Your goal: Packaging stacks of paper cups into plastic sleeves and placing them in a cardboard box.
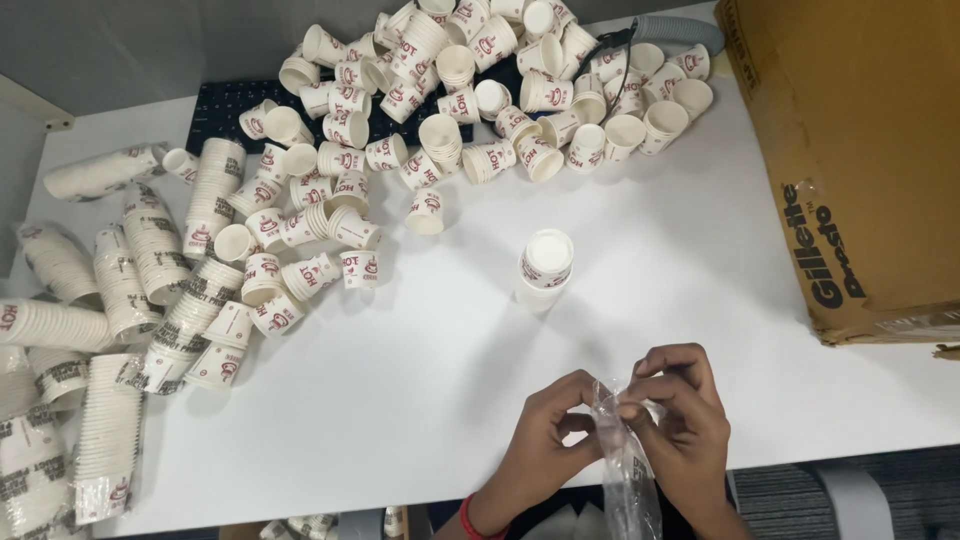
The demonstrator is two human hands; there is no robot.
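Spanning the view, the white desk point(450, 400) carries a brown cardboard box point(860, 150) at right and a sprawl of loose paper cups point(400, 130) — sleeved stacks at left. A short cup stack point(545, 268) stands apart, upright. At the near edge, left hand point(545, 440) and right hand point(680, 420) — fingers pinching a clear plastic sleeve point(625, 470).
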